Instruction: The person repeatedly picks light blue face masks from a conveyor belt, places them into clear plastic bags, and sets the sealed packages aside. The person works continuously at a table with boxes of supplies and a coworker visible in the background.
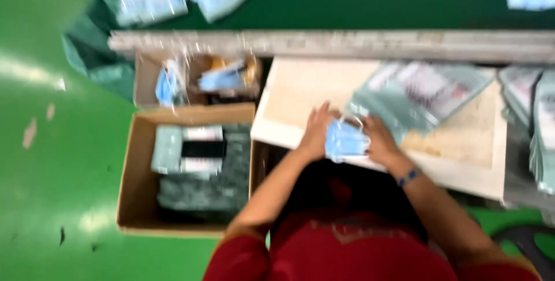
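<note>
Soft, pleated blue face mask sits at the near edge of a pale, flat board; left hand cups its left side, fingers curled onto it; right hand grips the right side, wrist bent inward; glossy teal packets fan just beyond; a brown cardboard box stands left, holding stacked packs.

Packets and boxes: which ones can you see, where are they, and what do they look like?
Fanned packets: flat, teal-grey, on the pale board, right of the hands.
Blue masks: soft bundle held by left hand and right hand.
Cardboard box: brown, open, lower left, full of packets.
Smaller box: behind it, blue items inside.
</note>
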